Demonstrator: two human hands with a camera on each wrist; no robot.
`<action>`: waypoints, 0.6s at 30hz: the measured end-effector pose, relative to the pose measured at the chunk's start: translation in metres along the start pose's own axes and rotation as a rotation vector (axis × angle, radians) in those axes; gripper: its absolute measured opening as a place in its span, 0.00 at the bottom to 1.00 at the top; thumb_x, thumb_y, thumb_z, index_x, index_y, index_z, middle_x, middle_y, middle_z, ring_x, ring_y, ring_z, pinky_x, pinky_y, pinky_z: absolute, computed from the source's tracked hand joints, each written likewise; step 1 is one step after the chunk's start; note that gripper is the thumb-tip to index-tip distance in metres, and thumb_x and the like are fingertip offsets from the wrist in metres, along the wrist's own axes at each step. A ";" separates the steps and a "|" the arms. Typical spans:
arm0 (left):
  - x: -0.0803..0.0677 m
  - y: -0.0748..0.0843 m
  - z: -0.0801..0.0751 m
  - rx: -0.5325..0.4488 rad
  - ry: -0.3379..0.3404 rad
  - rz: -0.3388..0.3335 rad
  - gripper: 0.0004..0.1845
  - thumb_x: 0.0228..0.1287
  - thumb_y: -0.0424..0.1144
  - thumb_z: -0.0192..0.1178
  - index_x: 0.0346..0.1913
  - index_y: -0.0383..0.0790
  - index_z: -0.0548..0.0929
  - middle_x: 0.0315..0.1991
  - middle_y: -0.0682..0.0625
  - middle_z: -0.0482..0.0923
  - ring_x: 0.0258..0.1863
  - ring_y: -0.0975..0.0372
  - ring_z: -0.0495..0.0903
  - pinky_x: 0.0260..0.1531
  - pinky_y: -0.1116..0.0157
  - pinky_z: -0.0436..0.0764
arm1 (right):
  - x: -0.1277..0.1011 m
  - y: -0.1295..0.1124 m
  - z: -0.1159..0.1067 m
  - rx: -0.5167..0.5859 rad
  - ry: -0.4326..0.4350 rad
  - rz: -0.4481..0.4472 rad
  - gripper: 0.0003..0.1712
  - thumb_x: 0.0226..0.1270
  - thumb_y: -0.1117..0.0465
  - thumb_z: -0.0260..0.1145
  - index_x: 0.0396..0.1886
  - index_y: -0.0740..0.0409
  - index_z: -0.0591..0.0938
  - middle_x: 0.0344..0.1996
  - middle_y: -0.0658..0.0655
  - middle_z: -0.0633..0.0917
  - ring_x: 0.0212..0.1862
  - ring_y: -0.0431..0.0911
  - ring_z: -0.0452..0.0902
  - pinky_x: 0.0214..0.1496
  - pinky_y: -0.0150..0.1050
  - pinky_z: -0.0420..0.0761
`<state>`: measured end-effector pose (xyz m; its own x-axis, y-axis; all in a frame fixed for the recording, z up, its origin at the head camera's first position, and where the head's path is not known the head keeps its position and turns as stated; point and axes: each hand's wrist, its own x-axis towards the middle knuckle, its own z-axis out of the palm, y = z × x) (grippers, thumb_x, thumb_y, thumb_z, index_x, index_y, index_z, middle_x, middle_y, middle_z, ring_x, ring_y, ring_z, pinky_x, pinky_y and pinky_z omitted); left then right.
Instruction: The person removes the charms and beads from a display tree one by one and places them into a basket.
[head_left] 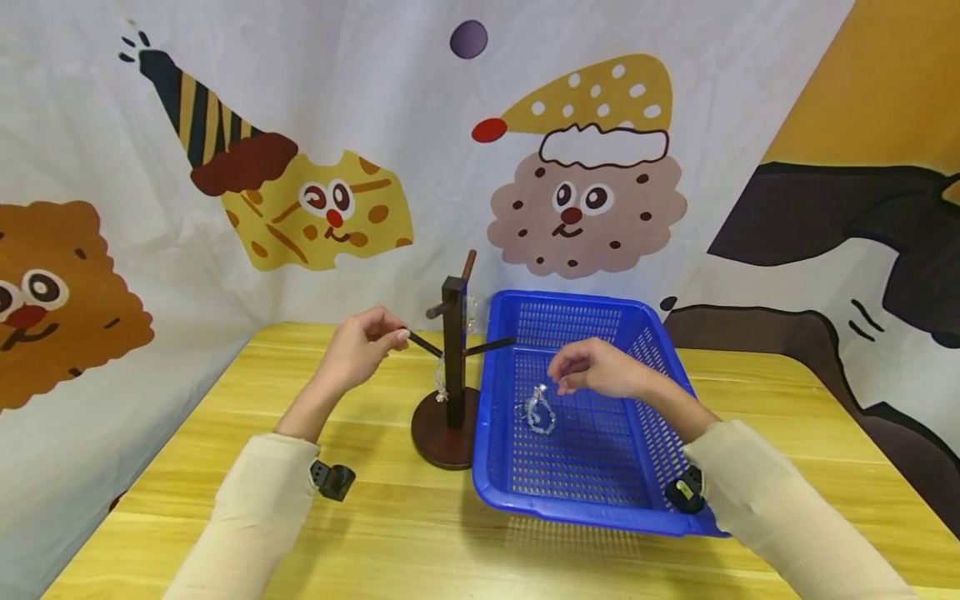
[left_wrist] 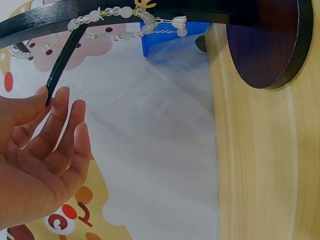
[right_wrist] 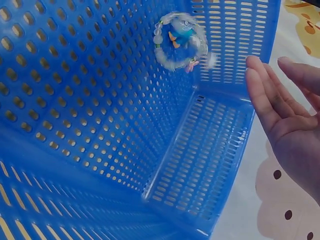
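While the left hand (head_left: 365, 343) pinches the tip of one peg left of the dark wooden stand (head_left: 452, 367), one beaded bracelet (left_wrist: 112, 22) hangs there; right of the stand, one blue basket (head_left: 600, 508) holds one bracelet (head_left: 537, 411) beneath the relaxed, empty right hand (head_left: 596, 369).

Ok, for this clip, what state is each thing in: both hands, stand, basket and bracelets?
left hand: pinches a peg tip of the stand
right hand: open, above the basket, holding nothing
stand: upright, bracelet hanging on it
hanging bracelet: draped over a peg
blue basket: upright on table
basket bracelet: lying on basket floor
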<state>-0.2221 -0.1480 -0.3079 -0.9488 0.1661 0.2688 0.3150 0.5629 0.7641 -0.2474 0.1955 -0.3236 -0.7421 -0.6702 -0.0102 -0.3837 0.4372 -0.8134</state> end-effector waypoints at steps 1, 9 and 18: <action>0.000 0.000 0.000 0.000 -0.001 -0.001 0.07 0.65 0.35 0.55 0.38 0.34 0.78 0.32 0.45 0.81 0.32 0.57 0.78 0.33 0.61 0.75 | 0.000 -0.001 -0.001 0.001 0.000 -0.001 0.10 0.57 0.81 0.54 0.36 0.71 0.78 0.30 0.59 0.81 0.34 0.55 0.79 0.36 0.38 0.80; 0.000 0.001 0.000 0.010 0.000 -0.006 0.07 0.65 0.36 0.55 0.38 0.34 0.78 0.31 0.45 0.81 0.32 0.57 0.78 0.32 0.63 0.75 | -0.002 -0.009 -0.008 -0.049 0.008 -0.006 0.10 0.61 0.73 0.59 0.43 0.68 0.77 0.31 0.58 0.82 0.33 0.52 0.79 0.34 0.39 0.79; -0.001 0.002 -0.001 0.014 -0.002 -0.004 0.06 0.65 0.36 0.55 0.38 0.35 0.78 0.31 0.45 0.81 0.32 0.57 0.78 0.31 0.62 0.74 | -0.001 -0.037 -0.016 -0.038 0.010 -0.028 0.11 0.62 0.72 0.59 0.44 0.69 0.77 0.33 0.59 0.83 0.34 0.47 0.80 0.36 0.39 0.79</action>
<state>-0.2208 -0.1474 -0.3057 -0.9502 0.1656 0.2641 0.3105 0.5748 0.7571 -0.2412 0.1890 -0.2843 -0.7364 -0.6763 0.0183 -0.4245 0.4408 -0.7909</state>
